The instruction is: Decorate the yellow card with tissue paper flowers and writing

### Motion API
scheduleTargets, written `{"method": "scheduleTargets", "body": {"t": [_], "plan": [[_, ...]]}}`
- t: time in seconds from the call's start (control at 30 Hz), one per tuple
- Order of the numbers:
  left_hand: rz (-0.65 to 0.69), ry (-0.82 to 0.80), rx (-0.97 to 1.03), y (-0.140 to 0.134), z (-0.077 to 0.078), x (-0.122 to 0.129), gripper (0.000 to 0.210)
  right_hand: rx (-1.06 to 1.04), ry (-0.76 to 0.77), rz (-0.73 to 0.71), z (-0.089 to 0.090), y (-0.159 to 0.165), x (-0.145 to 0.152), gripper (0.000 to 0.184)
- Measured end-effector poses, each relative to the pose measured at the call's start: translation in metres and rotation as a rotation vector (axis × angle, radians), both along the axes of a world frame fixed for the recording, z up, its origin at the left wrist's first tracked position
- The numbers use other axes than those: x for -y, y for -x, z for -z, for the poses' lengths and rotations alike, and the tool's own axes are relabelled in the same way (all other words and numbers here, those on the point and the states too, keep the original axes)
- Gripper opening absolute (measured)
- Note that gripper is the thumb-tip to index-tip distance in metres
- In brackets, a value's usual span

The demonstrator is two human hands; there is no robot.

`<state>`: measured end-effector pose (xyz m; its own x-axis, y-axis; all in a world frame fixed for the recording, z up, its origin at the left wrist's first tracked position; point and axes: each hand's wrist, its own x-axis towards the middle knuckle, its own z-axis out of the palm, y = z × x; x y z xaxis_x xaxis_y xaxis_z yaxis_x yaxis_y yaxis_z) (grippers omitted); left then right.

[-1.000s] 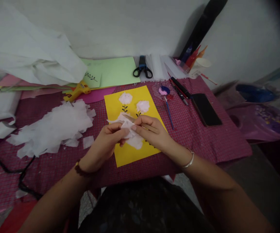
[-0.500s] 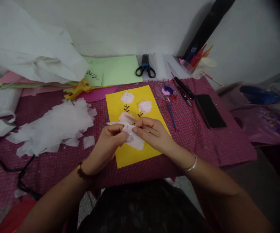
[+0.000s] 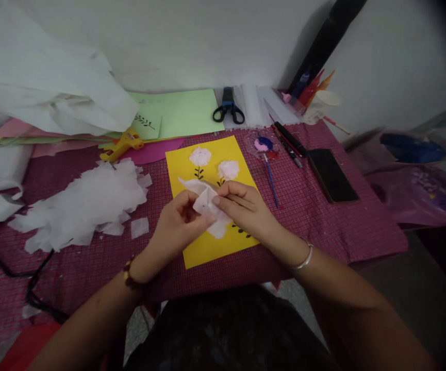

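Between my hands is a piece of thin white tissue paper, folded up to a point. My left hand is closed, pinching its lower left side between thumb and fingers. The thumb and fingers of my right hand meet at the paper's right edge, with a thin tan stick lying across the fingers. Both hands hover over a yellow sheet of card. White paper flowers with dark painted leaves are on the card; my hands hide part of them.
To the left lies a wide heap of white tissue squares, near a yellow glue gun. Scissors rest at the back. On the right are a paint palette, a blue paintbrush, pens and a phone.
The white tissue paper has been folded upward into a peak between my fingers. My right hand has shifted slightly up, and the stick's tip shows less. More painted leaves show at lower right.
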<state>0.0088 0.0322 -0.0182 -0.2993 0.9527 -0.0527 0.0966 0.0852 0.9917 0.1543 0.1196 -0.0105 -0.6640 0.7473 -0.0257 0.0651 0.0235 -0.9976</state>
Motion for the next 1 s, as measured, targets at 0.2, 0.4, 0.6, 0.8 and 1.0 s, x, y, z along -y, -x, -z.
{"method": "scheduleTargets", "body": {"t": [0.2, 0.4, 0.6, 0.8, 1.0], "plan": [[-0.05, -0.048, -0.365, -0.001, 0.003, 0.0, 0.017, -0.012, 0.028, 0.041, -0.001, 0.0, -0.003, 0.019], [0.017, -0.038, -0.212, 0.001, 0.01, -0.001, 0.027, -0.034, 0.041, 0.039, -0.003, -0.001, -0.003, 0.018], [-0.042, -0.04, -0.156, -0.004, 0.003, 0.001, 0.015, -0.046, 0.022, 0.002, -0.003, -0.002, -0.002, 0.016], [-0.021, -0.011, 0.115, -0.003, 0.005, -0.001, 0.008, -0.062, 0.085, -0.018, -0.004, -0.002, -0.003, 0.019], [-0.062, -0.036, 0.272, -0.004, 0.004, -0.002, 0.012, -0.022, -0.127, -0.116, -0.005, -0.005, 0.0, 0.023]]}}
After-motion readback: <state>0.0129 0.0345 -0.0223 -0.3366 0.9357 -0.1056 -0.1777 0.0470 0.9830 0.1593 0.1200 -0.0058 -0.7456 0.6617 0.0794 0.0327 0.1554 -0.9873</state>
